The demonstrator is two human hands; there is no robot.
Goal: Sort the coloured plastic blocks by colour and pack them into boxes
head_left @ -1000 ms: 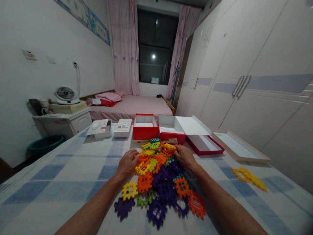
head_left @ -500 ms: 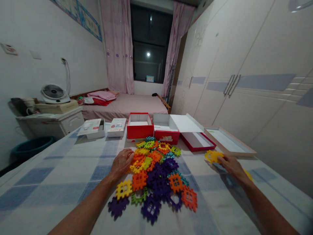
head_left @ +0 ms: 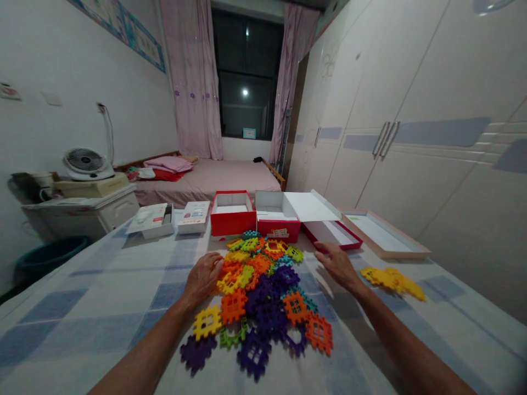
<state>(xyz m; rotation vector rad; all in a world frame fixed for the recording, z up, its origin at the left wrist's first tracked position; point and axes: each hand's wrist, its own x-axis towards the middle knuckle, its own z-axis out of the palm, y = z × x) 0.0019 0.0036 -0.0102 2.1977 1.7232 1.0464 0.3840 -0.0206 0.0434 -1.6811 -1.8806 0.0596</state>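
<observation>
A heap of plastic interlocking building pieces in orange, yellow, green, teal and purple spreads down the middle of the cloth; a dark purple piece [head_left: 254, 351] lies at its near end. My left hand [head_left: 205, 277] rests against the heap's left side, fingers loosely bent, fingertips by an orange piece [head_left: 233, 267]; I see nothing gripped in it. Over the cloth right of the heap, my right hand [head_left: 338, 266] is open and empty, fingers pointing toward the pieces. Farther right lies a small group of yellow pieces [head_left: 393, 281], apart from the heap.
Behind the heap stand a red box [head_left: 233, 224] and an open box with a white flap [head_left: 278, 231]. A red-rimmed lid [head_left: 358, 242] and a shallow tan tray [head_left: 405, 254] lie to the right. Two white boxes, one here [head_left: 193, 218], stand at left.
My right hand has put its yellow piece down with the others at right and moved left toward the heap, now empty. My left hand stays beside the heap. The view has shifted slightly.
</observation>
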